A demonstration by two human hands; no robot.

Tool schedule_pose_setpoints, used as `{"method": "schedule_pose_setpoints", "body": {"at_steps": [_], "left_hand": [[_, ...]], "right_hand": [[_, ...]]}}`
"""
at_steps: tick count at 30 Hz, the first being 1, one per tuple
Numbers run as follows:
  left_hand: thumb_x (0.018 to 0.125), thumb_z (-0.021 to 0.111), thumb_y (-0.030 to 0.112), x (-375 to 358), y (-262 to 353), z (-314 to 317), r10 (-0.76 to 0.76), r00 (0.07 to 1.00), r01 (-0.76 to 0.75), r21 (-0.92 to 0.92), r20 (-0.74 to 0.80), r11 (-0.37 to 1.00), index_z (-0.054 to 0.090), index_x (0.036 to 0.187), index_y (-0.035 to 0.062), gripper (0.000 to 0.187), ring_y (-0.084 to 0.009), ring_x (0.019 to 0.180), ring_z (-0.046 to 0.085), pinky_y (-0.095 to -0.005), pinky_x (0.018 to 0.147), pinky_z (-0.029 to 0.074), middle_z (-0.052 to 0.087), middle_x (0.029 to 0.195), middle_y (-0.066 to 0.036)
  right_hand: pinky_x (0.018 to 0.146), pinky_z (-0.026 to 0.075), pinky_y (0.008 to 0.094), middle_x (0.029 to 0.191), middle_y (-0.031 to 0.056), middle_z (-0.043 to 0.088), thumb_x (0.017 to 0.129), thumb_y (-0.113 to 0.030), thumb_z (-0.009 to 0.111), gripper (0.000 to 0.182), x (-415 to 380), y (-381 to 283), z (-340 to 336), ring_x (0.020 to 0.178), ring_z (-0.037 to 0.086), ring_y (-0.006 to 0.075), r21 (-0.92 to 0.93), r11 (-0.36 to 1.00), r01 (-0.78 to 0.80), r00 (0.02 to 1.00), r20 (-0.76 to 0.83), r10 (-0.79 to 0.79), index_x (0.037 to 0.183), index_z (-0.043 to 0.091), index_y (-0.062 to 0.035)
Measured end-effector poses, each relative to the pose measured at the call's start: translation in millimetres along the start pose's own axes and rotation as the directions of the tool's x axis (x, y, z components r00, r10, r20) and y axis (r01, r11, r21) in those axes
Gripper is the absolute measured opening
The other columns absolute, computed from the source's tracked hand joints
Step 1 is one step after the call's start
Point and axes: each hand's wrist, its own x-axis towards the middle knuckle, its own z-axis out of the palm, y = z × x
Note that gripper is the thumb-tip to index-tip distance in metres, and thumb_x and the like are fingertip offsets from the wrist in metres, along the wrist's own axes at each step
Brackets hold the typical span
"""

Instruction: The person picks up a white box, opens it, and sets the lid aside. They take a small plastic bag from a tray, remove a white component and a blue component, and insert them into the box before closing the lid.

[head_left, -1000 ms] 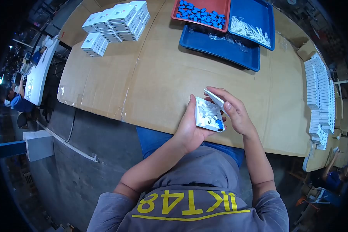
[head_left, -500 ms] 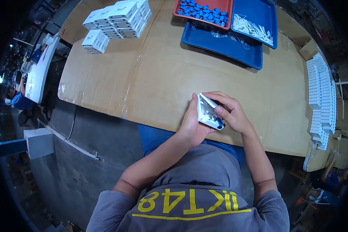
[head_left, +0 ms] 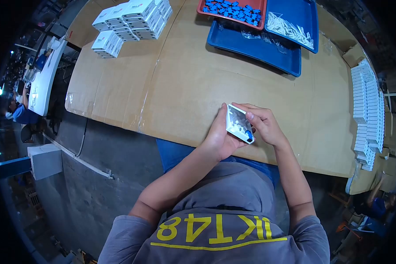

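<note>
Near the table's front edge, my left hand [head_left: 219,140] cradles a small white box [head_left: 234,130] from below and along its left side. A dark, shiny face on the box, like a clear window, shows white pieces and a blue piece [head_left: 249,134] at the near right corner. My right hand [head_left: 267,125] grips the box's right side, its thumb bent at the edge and its fingers over the far end. The box is tilted, and its underside is hidden by my left palm.
White boxes [head_left: 138,20] are stacked at the back left of the cardboard-covered table [head_left: 180,92]. Blue parts lie in a red tray [head_left: 265,15], white sticks in a blue tray [head_left: 316,26]. Another blue tray [head_left: 255,52] sits in front. More white boxes [head_left: 361,101] line the right edge.
The box has turned slightly in my hands, so its dark face and blue piece show more fully. My right thumb has shifted from over the face toward the edge.
</note>
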Motion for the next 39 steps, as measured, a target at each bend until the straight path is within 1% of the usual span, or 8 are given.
{"method": "schedule_pose_setpoints", "body": {"at_steps": [11,14,17,20,23,28,32,39], "left_hand": [[0.11,0.019,0.063,12,-7,-9,0.001,1.0,-0.001,-0.015,-0.023,1.0,0.038,0.154,0.014,0.069,-0.0329,0.138,0.051,-0.0583,0.112,0.045,0.049,0.15,-0.014],[0.11,0.019,0.062,14,-6,-13,-0.027,0.999,0.026,-0.028,-0.021,0.999,0.038,0.154,0.0135,0.068,-0.0335,0.138,0.051,-0.0587,0.113,0.044,0.048,0.149,-0.015],[0.111,0.018,0.061,12,-6,-9,-0.047,0.998,0.044,-0.048,-0.046,0.998,0.038,0.153,0.0129,0.067,-0.0337,0.139,0.051,-0.0596,0.113,0.044,0.049,0.148,-0.015],[0.111,0.018,0.058,9,-8,-6,-0.004,0.999,0.003,-0.037,-0.034,0.999,0.038,0.153,0.012,0.065,-0.033,0.137,0.052,-0.0596,0.114,0.044,0.05,0.147,-0.015],[0.112,0.018,0.056,7,-12,-7,0.05,0.999,-0.049,-0.041,0.013,0.998,0.04,0.15,0.0112,0.063,-0.031,0.134,0.055,-0.0581,0.113,0.045,0.052,0.145,-0.014],[0.111,0.021,0.058,1,-19,3,0.17,0.982,-0.166,0.049,-0.088,0.985,0.048,0.144,0.0133,0.062,-0.024,0.126,0.06,-0.0491,0.104,0.05,0.06,0.134,-0.009],[0.109,0.024,0.062,-2,-23,6,0.216,0.965,-0.206,0.079,-0.147,0.975,0.053,0.14,0.0145,0.064,-0.0188,0.12,0.062,-0.0414,0.098,0.051,0.063,0.128,-0.005],[0.108,0.031,0.064,-4,-30,9,0.266,0.947,-0.246,0.127,-0.181,0.961,0.054,0.138,0.0137,0.063,-0.0167,0.116,0.063,-0.0368,0.098,0.049,0.065,0.124,-0.003]], "right_hand": [[0.102,0.049,0.032,0.129,0.014,0.071,0.108,-0.026,0.059,0.038,1,13,0,0.116,0.065,0.0186,0.0,0.997,-0.077,0.997,0.006,0.077,0.134,0.069,-0.0002],[0.094,0.05,0.0302,0.134,0.0098,0.068,0.108,-0.041,0.054,0.048,0,14,-1,0.111,0.063,0.0169,-0.007,0.998,-0.057,0.998,0.017,0.057,0.134,0.067,-0.0025],[0.104,0.048,0.0325,0.126,0.008,0.068,0.109,-0.027,0.057,0.034,-5,12,-3,0.118,0.062,0.0167,0.112,0.984,-0.141,0.99,0.016,0.14,0.132,0.066,-0.0031],[0.106,0.046,0.0341,0.128,0.0098,0.064,0.108,-0.027,0.058,0.035,-10,13,7,0.119,0.061,0.0207,0.158,0.987,-0.012,0.999,-0.035,0.018,0.131,0.067,-0.002],[0.11,0.044,0.0365,0.135,0.0135,0.061,0.106,-0.027,0.06,0.037,-17,9,4,0.125,0.06,0.0267,-0.237,0.958,0.161,0.983,-0.05,-0.178,0.131,0.066,-0.0002],[0.117,0.04,0.0401,0.151,0.021,0.056,0.104,-0.028,0.061,0.05,-32,8,12,0.142,0.053,0.0346,-0.203,0.971,0.124,0.988,-0.064,-0.139,0.147,0.057,-0.0038],[0.122,0.035,0.0424,0.155,0.0221,0.051,0.102,-0.027,0.065,0.055,-37,10,22,0.148,0.044,0.0381,-0.298,0.922,0.246,0.961,-0.052,-0.273,0.15,0.054,-0.0019],[0.123,0.033,0.0455,0.157,0.0224,0.049,0.1,-0.034,0.066,0.062,-42,11,22,0.15,0.041,0.0395,-0.313,0.903,0.293,0.949,-0.023,-0.315,0.15,0.053,-0.0004]]}}
